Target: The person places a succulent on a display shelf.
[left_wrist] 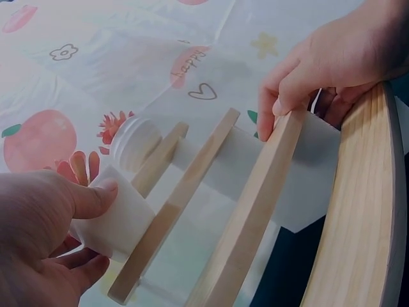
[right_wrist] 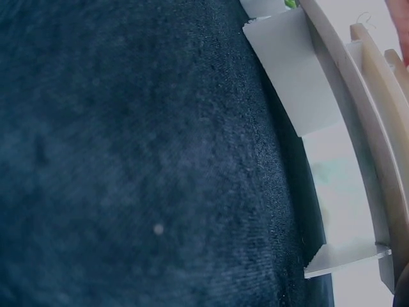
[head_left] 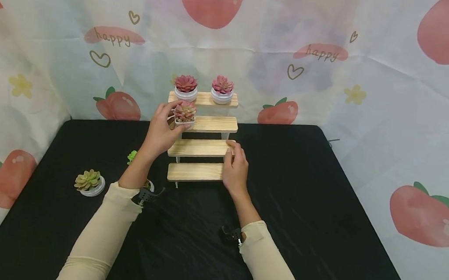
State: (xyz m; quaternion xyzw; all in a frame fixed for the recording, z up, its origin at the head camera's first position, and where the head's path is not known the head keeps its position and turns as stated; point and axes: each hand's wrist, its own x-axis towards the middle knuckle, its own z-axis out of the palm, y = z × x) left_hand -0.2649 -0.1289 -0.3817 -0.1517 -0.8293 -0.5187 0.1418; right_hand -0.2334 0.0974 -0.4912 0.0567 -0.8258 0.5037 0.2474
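Note:
My left hand (head_left: 159, 131) holds a potted pink succulent (head_left: 185, 112) at the left end of the second shelf from the top of a four-tier wooden display stand (head_left: 200, 147). In the left wrist view, thumb and fingers pinch its white pot (left_wrist: 120, 217), whose base is right at the shelf edge. My right hand (head_left: 236, 169) grips the stand's right side, fingertips over the end of the second shelf from the bottom. Two more pink succulents, a left one (head_left: 185, 85) and a right one (head_left: 222, 87), stand in round white pots on the top shelf.
A green succulent (head_left: 88, 181) in a white pot lies tilted on the black tablecloth (head_left: 282, 215) at left. Bright green leaves (head_left: 131, 156) and a further pot (head_left: 149, 186) show partly behind the left forearm. A printed curtain (head_left: 262, 64) hangs close behind the stand.

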